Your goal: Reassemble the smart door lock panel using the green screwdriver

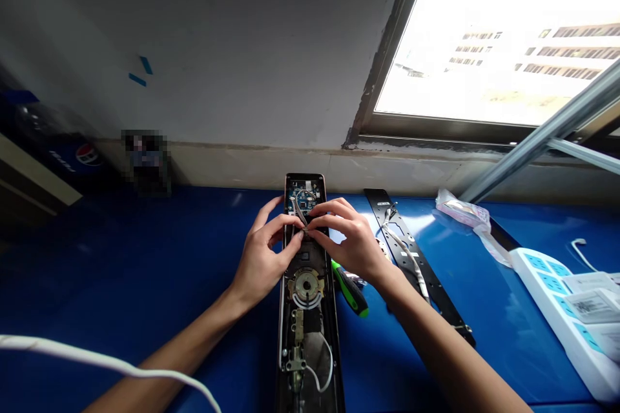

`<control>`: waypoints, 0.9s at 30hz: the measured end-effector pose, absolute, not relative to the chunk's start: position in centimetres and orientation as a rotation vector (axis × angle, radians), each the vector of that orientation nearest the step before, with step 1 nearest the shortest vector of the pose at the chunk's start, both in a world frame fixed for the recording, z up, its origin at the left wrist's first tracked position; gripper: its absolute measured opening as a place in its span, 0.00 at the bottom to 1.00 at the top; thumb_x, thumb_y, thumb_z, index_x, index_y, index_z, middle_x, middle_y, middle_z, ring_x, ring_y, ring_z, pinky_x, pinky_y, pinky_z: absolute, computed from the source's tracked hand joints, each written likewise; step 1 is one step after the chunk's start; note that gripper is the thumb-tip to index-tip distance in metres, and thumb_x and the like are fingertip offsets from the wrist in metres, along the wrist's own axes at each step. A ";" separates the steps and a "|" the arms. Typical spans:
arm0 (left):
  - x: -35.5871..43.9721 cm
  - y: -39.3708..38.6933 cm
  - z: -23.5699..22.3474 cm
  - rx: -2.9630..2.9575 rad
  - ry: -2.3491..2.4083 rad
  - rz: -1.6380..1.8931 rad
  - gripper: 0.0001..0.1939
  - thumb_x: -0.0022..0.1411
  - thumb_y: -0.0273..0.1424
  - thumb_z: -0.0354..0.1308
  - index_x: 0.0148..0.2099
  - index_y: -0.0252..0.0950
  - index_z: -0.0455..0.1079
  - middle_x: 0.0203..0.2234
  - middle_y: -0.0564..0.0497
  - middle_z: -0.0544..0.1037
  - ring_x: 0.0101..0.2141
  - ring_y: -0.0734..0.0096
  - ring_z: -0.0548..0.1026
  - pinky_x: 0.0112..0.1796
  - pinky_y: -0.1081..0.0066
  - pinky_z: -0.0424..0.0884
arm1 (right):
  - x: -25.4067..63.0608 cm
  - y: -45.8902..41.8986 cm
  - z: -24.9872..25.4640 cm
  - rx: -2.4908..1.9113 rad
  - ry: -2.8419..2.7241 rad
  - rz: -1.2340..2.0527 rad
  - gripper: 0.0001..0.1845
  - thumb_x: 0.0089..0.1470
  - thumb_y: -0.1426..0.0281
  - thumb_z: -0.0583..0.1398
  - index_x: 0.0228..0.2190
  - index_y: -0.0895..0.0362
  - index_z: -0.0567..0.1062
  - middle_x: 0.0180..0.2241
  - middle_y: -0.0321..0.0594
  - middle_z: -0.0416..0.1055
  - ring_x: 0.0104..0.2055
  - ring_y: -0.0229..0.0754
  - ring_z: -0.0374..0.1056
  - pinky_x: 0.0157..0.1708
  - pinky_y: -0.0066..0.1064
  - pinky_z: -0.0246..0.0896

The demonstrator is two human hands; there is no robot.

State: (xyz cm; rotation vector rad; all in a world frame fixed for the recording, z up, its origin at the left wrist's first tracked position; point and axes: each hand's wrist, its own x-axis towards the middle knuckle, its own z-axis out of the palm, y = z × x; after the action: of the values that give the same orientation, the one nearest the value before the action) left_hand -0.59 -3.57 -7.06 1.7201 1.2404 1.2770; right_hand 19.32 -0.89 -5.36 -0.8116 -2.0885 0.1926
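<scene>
A long, narrow electronic lock housing (334, 335) lies open on the blue table, its inside facing up. At its far end sits a circuit board (304, 201), and grey wires (299, 211) run from it toward my fingertips. Pinched at the near end of these wires is my left hand (264, 258), coming in from the left side of the housing. My right hand (351, 239) meets it from the right, thumb and index finger closed on the same wires. The fingers hide the exact end of the wires. Nearer to me in the housing is a round metal part (307, 285).
A green and black screwdriver (349, 289) lies right of the housing, beside a black perforated plate (426, 271) with a white cable. Farther right are a plastic bag (465, 213) and a power strip (547, 310). A white cable (111, 364) crosses the left foreground.
</scene>
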 end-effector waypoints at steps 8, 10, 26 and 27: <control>-0.6 -3.5 -7.0 1.719 1.191 1.309 0.07 0.67 0.37 0.64 0.44 0.41 0.78 0.71 0.48 0.59 0.58 0.55 0.77 0.57 0.56 0.78 | 19.1 -1.0 -5.5 -0.808 -2.076 0.183 0.05 0.63 0.73 0.64 0.36 0.52 0.81 0.44 0.43 0.80 0.47 0.46 0.73 0.46 0.42 0.74; -0.6 -3.5 -7.1 1.713 1.186 1.313 0.07 0.67 0.37 0.64 0.43 0.41 0.78 0.71 0.48 0.59 0.58 0.54 0.77 0.57 0.56 0.78 | 19.2 -1.0 -5.5 -0.807 -2.077 0.180 0.05 0.64 0.73 0.64 0.37 0.52 0.80 0.44 0.43 0.80 0.47 0.45 0.73 0.46 0.42 0.74; -0.5 -3.3 -7.7 1.744 1.164 1.386 0.04 0.67 0.33 0.65 0.43 0.41 0.79 0.70 0.49 0.61 0.56 0.57 0.79 0.54 0.61 0.80 | 19.1 -1.0 -5.9 -0.788 -2.072 0.146 0.05 0.63 0.75 0.64 0.38 0.54 0.80 0.44 0.44 0.79 0.47 0.45 0.71 0.45 0.41 0.74; -0.5 -3.3 -7.7 1.747 1.167 1.384 0.04 0.67 0.33 0.65 0.43 0.41 0.79 0.70 0.49 0.61 0.56 0.58 0.79 0.55 0.61 0.80 | 19.1 -1.0 -5.9 -0.787 -2.072 0.146 0.05 0.63 0.75 0.64 0.38 0.54 0.80 0.44 0.44 0.79 0.46 0.45 0.71 0.45 0.40 0.74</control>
State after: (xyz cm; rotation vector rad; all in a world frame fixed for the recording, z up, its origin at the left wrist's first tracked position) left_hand -0.54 -3.30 -7.66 1.7467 1.1672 1.3837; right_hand 19.05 -1.02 -5.87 -0.7872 -2.0718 0.1458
